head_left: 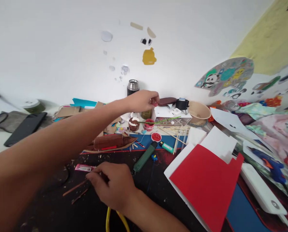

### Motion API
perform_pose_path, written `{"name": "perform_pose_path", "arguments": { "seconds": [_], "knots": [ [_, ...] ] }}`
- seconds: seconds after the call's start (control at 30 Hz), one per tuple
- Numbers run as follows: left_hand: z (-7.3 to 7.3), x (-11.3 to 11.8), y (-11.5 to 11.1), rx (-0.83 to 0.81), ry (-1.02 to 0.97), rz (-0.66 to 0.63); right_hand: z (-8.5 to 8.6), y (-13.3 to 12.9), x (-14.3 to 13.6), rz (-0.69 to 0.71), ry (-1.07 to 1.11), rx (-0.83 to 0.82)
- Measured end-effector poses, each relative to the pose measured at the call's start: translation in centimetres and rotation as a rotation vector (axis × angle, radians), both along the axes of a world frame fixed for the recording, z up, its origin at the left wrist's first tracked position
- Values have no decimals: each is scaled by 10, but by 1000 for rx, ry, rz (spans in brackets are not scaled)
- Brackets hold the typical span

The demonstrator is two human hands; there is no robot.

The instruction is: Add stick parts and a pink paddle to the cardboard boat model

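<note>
My left hand (144,101) reaches across to the back of the table, its fingers bent together. Their tips meet the near end of a dark brown oval piece (168,101) above a white box (163,112); whether they grip it is unclear. Lower down, my right hand (114,182) is closed in a pinch over the dark mat. Beside its fingertips lie a pink packet (84,168) and a thin brown strip (74,188). What it pinches, if anything, is hidden. Behind it rests a brown model boat (108,141).
Open paint pots, brown (134,124) and red (156,137), stand mid-table. A green cutter (145,157) and a lighter (167,147) lie in front. Red corrugated card (206,187), a white power strip (262,188) and a blue glue gun (271,164) fill the right. Yellow handles (108,220) show below.
</note>
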State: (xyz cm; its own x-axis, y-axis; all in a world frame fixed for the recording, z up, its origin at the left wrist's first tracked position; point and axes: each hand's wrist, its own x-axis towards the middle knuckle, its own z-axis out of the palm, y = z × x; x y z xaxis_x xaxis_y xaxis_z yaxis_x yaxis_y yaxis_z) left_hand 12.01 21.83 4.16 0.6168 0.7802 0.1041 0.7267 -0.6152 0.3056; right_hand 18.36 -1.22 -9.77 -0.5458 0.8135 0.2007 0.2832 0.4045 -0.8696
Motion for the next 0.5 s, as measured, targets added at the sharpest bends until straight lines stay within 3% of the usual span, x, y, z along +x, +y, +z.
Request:
{"name": "perform_pose_path", "arguments": {
  "seconds": [0.1,0.2,0.37,0.5],
  "knots": [
    [15,-52,-52,-34,-248,71,3,1,1,-63,93,-96],
    [12,-107,-112,-167,-474,251,7,3,3,-116,183,-146],
    [-26,-173,-189,-374,-709,549,9,10,6,-173,280,-244],
    [-66,-193,-225,-508,-726,662,5,18,8,-222,310,-351]
  ]
}}
